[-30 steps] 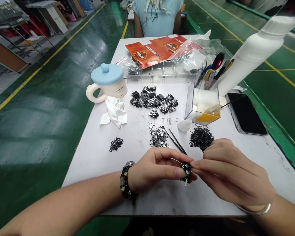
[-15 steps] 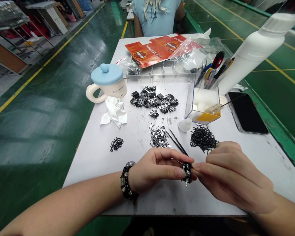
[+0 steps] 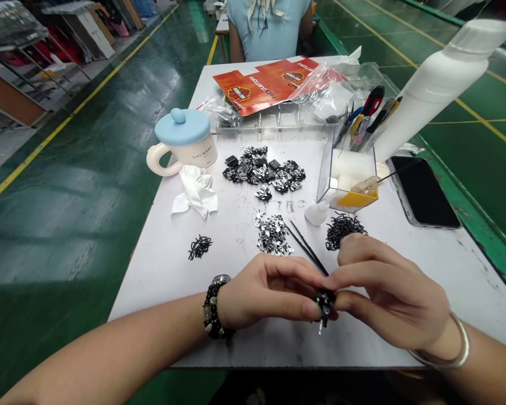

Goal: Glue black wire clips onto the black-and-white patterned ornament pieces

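Left hand [image 3: 270, 292] & right hand [image 3: 388, 292] close together, fingers pinching small black-silver piece [image 3: 325, 306] over table [image 3: 152, 281]. Tweezers [image 3: 307, 253] lie just beyond, w/ black coils [image 3: 343, 232] by right hand, silver bits [image 3: 272, 235] mid-table. Further back, black-silver pile [image 3: 263, 171] sits near blue-lidded mug [image 3: 183, 138].

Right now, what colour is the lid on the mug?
The mug's lid is pale blue, seen best in the head view.
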`<state>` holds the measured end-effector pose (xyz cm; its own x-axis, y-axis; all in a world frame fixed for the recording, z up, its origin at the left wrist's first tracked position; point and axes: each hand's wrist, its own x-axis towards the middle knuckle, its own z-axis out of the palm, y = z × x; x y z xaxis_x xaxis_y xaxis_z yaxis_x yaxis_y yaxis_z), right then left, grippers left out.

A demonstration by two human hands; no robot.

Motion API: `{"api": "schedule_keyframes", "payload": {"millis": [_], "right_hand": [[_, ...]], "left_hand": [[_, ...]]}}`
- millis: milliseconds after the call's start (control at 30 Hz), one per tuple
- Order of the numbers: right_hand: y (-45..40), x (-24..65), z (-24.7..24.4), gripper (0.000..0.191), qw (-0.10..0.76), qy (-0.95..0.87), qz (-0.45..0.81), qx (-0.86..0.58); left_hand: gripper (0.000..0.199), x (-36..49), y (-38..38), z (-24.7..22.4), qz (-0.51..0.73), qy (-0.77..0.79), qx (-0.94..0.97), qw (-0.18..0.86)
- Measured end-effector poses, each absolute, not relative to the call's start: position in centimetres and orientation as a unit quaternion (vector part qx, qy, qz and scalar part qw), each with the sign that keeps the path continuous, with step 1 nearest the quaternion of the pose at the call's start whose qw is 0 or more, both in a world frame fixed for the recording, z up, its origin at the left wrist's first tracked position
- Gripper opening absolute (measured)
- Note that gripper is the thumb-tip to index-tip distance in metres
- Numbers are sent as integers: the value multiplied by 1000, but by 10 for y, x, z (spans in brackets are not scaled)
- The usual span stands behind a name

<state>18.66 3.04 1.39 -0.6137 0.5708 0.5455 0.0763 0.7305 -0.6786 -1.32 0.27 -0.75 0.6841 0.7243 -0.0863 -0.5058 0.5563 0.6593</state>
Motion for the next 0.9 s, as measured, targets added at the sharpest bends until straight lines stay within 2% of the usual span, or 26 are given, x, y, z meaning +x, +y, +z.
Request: {"api": "schedule_keyframes", "payload": {"millis": [133, 433, 900], "right_hand": [[33, 188, 16, 15, 342, -842, 378, -177], [33, 191, 16, 12, 278, -818, 476, -163], [36, 192, 18, 14, 222, -817, 512, -146]], "left_hand": [[18, -14, 3, -4, 331, 184, 308, 873], [16, -13, 3, -2, 295, 210, 297, 884], [15, -11, 0, -6, 269, 245, 270, 892]]}}
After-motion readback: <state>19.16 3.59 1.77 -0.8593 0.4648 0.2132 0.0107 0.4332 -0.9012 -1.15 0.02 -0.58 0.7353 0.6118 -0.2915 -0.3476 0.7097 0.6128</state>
